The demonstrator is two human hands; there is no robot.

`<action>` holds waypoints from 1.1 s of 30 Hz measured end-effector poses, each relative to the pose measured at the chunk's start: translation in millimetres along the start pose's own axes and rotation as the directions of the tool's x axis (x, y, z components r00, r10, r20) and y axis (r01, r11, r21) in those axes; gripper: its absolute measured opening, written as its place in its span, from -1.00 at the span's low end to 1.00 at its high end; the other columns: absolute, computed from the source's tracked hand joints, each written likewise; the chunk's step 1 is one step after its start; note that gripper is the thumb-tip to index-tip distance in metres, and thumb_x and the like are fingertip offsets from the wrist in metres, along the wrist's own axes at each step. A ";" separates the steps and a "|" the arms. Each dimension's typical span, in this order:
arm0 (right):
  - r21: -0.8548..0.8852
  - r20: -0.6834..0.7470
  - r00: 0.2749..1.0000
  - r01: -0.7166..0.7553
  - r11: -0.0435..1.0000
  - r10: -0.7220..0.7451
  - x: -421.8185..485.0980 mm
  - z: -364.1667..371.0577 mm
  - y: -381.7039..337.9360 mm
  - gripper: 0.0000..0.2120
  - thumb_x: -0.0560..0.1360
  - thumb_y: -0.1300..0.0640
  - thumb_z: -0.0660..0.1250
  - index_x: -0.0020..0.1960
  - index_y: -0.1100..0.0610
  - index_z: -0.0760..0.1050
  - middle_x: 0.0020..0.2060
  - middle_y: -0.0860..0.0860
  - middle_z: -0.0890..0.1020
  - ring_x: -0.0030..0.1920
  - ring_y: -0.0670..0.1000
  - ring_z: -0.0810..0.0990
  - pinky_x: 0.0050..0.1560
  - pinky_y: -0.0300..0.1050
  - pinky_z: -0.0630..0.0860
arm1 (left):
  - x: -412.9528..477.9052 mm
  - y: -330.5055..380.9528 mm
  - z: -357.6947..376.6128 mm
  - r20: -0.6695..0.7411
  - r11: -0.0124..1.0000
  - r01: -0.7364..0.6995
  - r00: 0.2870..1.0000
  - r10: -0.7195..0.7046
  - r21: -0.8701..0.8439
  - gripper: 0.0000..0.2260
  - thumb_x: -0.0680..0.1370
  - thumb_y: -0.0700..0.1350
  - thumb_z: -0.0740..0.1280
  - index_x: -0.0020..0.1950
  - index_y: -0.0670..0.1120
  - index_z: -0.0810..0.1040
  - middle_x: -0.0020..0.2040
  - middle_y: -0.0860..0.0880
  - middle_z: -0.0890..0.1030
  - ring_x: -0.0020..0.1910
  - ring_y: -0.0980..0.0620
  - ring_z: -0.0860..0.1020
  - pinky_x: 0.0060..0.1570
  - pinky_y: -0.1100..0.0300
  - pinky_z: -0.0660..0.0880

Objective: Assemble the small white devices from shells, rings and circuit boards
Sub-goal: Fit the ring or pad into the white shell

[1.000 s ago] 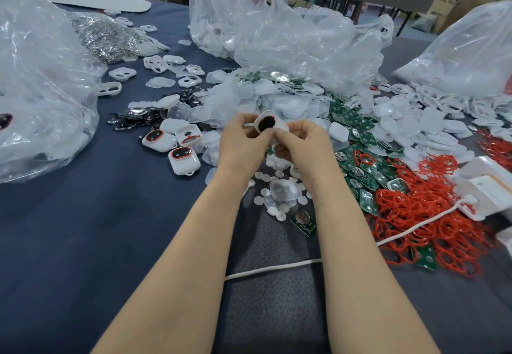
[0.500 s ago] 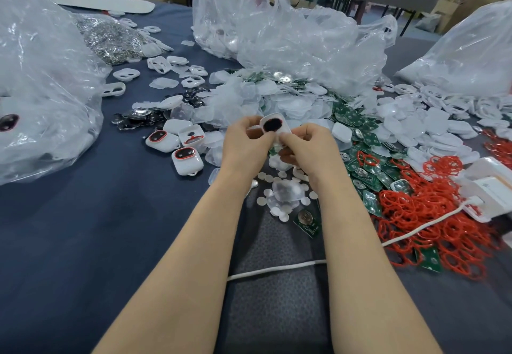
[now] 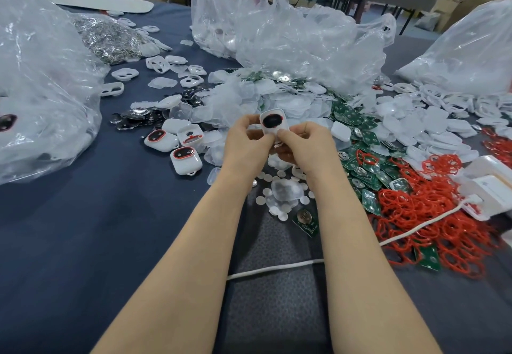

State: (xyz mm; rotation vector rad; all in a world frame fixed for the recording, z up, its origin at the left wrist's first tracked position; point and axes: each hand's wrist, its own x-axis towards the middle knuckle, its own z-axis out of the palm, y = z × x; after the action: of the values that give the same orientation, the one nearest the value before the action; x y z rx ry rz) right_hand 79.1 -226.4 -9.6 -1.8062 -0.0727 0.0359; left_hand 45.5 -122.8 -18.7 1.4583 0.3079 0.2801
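Both hands hold one small white shell [image 3: 274,122] with a dark oval opening rimmed in red, raised above the table's middle. My left hand [image 3: 246,140] grips its left side with thumb and fingers; my right hand [image 3: 302,143] pinches its lower right edge. Three white devices with red-ringed openings [image 3: 173,143] lie just left of my hands. Red rings [image 3: 432,215] are heaped at the right. Green circuit boards [image 3: 368,165] spread between the rings and a pile of white shells [image 3: 277,98].
Large clear plastic bags stand at the left [image 3: 41,90], the centre back [image 3: 277,26] and the right [image 3: 465,57]. A white box [image 3: 487,190] with a white cord [image 3: 277,269] sits at the right. Small white discs [image 3: 279,198] and one loose board [image 3: 306,220] lie below my hands.
The hands have stayed together on the shell with small finger shifts. The view has drifted slightly; the piles have not moved.
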 end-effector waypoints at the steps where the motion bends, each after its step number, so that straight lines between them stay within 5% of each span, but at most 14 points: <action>1: -0.018 -0.004 1.000 0.007 1.000 -0.007 -0.1 0.1 -0.1 -0.89 0.46 0.17 0.40 -0.14 0.15 0.48 -0.19 0.18 0.66 -0.29 0.04 0.67 -0.12 -0.01 0.64 | 0.0 -0.1 0.6 -0.009 1.000 -0.008 1.000 0.008 0.016 -0.77 0.51 -0.30 0.34 -0.01 0.04 0.49 -0.05 -0.13 0.65 -0.09 -0.09 0.67 0.04 0.02 0.61; 6: -0.073 -0.025 0.998 0.049 0.996 -0.051 -1.5 1.0 -1.6 -0.89 0.48 0.16 0.40 -0.17 0.07 0.48 -0.10 0.22 0.65 -0.17 0.10 0.66 -0.03 0.06 0.63 | -0.8 2.0 0.6 -0.019 0.999 -0.027 0.999 0.027 0.025 -0.75 0.50 -0.26 0.36 -0.06 0.10 0.46 -0.03 -0.15 0.64 -0.05 -0.12 0.66 0.09 -0.08 0.58; 12: -0.083 -0.013 0.998 0.067 0.994 -0.068 -2.5 -0.1 -2.5 -0.92 0.50 0.15 0.37 -0.14 0.08 0.48 -0.09 0.21 0.65 -0.28 -0.04 0.61 -0.10 -0.07 0.62 | -1.6 1.0 0.2 -0.018 0.999 -0.038 0.999 0.038 0.014 -0.80 0.49 -0.18 0.40 -0.07 0.12 0.49 -0.08 -0.13 0.65 -0.04 -0.12 0.66 0.10 -0.09 0.57; 17: -0.110 -0.018 0.997 0.070 0.991 -0.072 -2.8 0.9 -1.8 -0.89 0.48 0.12 0.40 -0.16 0.07 0.47 -0.16 0.16 0.65 -0.20 0.06 0.64 0.00 0.13 0.60 | 1.1 -1.4 1.1 -0.026 0.996 -0.057 0.998 0.058 0.064 -0.86 0.52 -0.15 0.39 -0.02 0.06 0.50 -0.09 -0.13 0.64 -0.11 -0.09 0.66 0.06 -0.10 0.59; 22: -0.175 -0.016 0.997 0.069 0.982 -0.073 -2.3 2.3 -2.5 -0.89 0.45 0.10 0.41 -0.12 0.09 0.49 -0.20 0.10 0.66 -0.15 0.11 0.66 0.01 0.16 0.58 | 3.8 -3.7 1.9 -0.043 0.994 -0.048 0.998 0.052 0.101 -0.79 0.53 -0.16 0.39 0.15 -0.04 0.53 -0.06 -0.08 0.64 -0.09 -0.02 0.66 0.07 -0.04 0.59; 28: -0.103 0.004 1.000 0.026 0.994 -0.026 -2.3 -1.6 -1.1 -0.87 0.46 0.14 0.41 -0.15 0.12 0.46 -0.27 0.08 0.66 -0.38 -0.07 0.61 -0.15 0.00 0.61 | 1.6 -4.0 3.4 -0.015 1.000 -0.005 1.000 0.005 0.000 -0.80 0.53 -0.21 0.37 0.10 0.01 0.53 -0.04 -0.11 0.67 -0.10 0.01 0.66 0.03 0.13 0.58; 33: -0.143 0.049 0.998 0.041 0.989 -0.034 -4.2 -3.8 -4.2 -0.88 0.47 0.15 0.39 -0.19 0.09 0.47 -0.34 0.02 0.63 -0.31 -0.01 0.62 -0.05 0.09 0.62 | 1.9 -1.7 2.1 -0.027 1.000 0.019 0.999 -0.018 0.020 -0.81 0.53 -0.21 0.37 0.11 -0.01 0.52 -0.04 -0.11 0.67 -0.10 0.01 0.66 0.00 0.16 0.59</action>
State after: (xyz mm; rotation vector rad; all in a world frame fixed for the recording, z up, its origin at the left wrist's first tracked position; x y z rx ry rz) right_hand 75.0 -229.4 -4.7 -1.9482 -0.1457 0.0469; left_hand 48.1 -124.3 -20.3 1.4715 0.3465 0.2824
